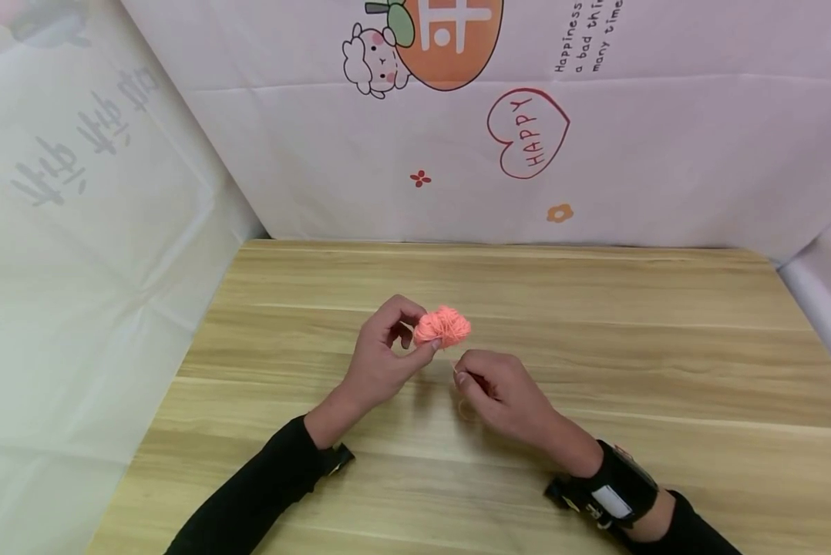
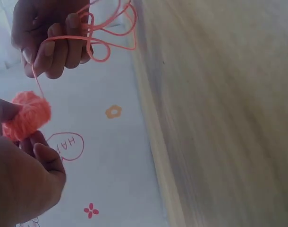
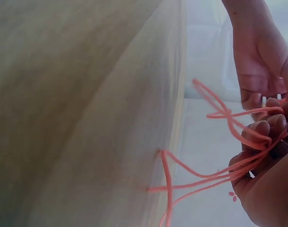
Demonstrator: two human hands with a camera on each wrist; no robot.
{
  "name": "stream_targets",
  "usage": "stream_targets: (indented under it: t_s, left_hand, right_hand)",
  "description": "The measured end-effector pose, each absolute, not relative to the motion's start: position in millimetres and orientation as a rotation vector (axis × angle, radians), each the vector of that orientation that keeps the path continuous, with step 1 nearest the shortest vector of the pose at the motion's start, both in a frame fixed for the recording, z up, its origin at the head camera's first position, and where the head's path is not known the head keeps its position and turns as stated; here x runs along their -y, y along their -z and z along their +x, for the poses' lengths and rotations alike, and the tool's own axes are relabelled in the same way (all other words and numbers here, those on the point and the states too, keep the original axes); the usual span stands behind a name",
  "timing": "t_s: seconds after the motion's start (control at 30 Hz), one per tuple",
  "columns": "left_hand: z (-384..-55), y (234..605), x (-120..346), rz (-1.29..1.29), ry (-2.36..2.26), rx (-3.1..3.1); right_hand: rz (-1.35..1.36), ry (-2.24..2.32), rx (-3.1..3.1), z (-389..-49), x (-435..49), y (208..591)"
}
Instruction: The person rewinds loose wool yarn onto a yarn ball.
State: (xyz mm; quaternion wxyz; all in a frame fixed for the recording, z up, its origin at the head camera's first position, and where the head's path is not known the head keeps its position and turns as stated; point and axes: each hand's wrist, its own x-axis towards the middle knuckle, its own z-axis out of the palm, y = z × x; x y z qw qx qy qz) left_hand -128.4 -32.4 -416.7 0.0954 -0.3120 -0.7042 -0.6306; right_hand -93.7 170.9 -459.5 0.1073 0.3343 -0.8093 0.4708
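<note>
A small coral-pink bundle of yarn [image 1: 443, 327] is held up over the table between the thumb and fingers of my left hand [image 1: 379, 354]. To its lower right, my right hand [image 1: 509, 397] has its fingers curled in and pinches a yarn strand [image 2: 38, 84] that runs from the bundle in the left wrist view. Loose loops of the same yarn [image 2: 99, 57] trail from my right hand there. In the right wrist view, several yarn loops [image 3: 200, 182] hang out of the curled fingers of that hand. Part of the bundle is hidden behind my left fingers.
Below both hands lies a light wood-grain table [image 1: 637, 331]. A white printed cloth [image 1: 304, 162] hangs along its back edge, with another white cloth [image 1: 110, 308] at the left. Black bands with small devices [image 1: 620, 493] sit at my wrists.
</note>
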Motion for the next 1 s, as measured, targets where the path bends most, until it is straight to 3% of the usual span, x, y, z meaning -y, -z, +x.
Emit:
stream_targets:
  t_s: [0.27,0.53,1.0]
  left_hand:
    - [-130.6,420.3,32.3,-0.972,1.568,2.197]
    - [-139.4,451.9,34.0,-1.151,1.499,2.408]
    - [-128.2,430.5,33.6,-1.551,2.149,2.187]
  right_hand:
    - [1.015,-1.396,2.292,-95.8,-173.6,464.4]
    - [0.924,-1.422,2.265,-93.9,-177.2,448.8]
    - [0.869,-1.467,2.226,-86.3,-172.4,418.3]
